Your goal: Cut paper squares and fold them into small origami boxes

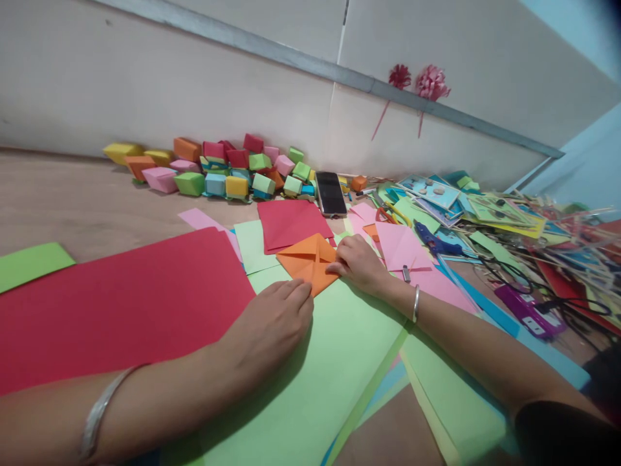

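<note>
An orange paper [305, 260], folded into a small square with flaps meeting in the middle, lies on light green sheets [334, 349]. My left hand [274, 323] rests at its near left edge, fingers together and fingertips on the paper. At the right corner, my right hand [358, 262] has its fingers curled, with thumb and fingertips at the paper's edge. Just behind the orange piece is a folded red paper [291, 223]. A large red sheet [145, 301] lies left of my left hand.
Small coloured paper boxes [237, 158] and a phone [330, 194] stand along the wall. To the right are scissors [391, 215], a blue glue gun [436, 241], a purple power strip [528, 310], cables and piled cards [504, 210]. Pink paper [400, 246] lies beside my right hand.
</note>
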Demonstrator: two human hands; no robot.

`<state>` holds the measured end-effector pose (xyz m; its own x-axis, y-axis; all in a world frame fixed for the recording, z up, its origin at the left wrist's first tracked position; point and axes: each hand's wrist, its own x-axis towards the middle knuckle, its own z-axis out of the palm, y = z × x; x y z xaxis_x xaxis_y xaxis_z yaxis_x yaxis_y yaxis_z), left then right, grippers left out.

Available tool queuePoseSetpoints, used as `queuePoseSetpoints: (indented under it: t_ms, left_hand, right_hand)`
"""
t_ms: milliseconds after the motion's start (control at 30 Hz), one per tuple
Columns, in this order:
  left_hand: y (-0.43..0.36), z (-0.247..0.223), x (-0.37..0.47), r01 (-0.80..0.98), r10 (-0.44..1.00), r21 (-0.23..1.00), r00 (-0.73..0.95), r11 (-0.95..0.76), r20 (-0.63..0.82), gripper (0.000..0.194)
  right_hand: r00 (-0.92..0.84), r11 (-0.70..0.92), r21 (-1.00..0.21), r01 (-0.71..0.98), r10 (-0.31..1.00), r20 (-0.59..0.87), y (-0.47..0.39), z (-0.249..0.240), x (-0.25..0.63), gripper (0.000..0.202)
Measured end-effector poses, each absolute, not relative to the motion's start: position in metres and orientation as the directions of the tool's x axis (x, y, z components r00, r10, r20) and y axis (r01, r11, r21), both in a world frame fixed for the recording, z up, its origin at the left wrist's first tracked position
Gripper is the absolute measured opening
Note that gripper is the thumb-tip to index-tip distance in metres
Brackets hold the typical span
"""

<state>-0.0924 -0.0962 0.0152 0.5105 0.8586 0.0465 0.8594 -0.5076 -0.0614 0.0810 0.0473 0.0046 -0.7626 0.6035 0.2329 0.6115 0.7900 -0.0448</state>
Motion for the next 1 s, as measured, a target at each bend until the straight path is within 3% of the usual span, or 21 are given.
queuePoseSetpoints:
  t_ms: [200, 333, 533, 800, 1000]
  left_hand:
    - [-0.096, 0.01, -0.096, 0.863, 0.861, 0.043, 0.496, -0.503, 0.115, 0.034]
    - [-0.094, 0.01, -0.098, 0.873, 0.87, 0.034, 0.48, -0.487, 0.112, 0.03]
    - [-0.084, 0.01, -0.1, 0.876, 0.866, 0.105, 0.437, -0.471, 0.242, 0.027]
    - [-0.08, 0.017, -0.096, 0.876, 0.872, -0.004, 0.482, -0.483, 0.082, 0.022]
    - [-0.079, 0.012, -0.097, 0.861, 0.856, -0.017, 0.508, -0.509, 0.093, 0.03]
  right_hand:
    - [-0.747, 0.759, 0.032, 0.65, 0.631, 0.21, 0.046, 0.004, 0.077, 0.038]
    - [-0.749, 0.755, 0.06, 0.654, 0.634, 0.191, 0.046, 0.005, 0.077, 0.039]
    - [-0.747, 0.747, 0.079, 0.66, 0.643, 0.166, 0.046, 0.007, 0.076, 0.038]
    - [-0.76, 0.754, 0.103, 0.649, 0.637, 0.126, 0.045, 0.012, 0.074, 0.041]
    - [-0.758, 0.752, 0.096, 0.652, 0.645, 0.096, 0.046, 0.014, 0.074, 0.04]
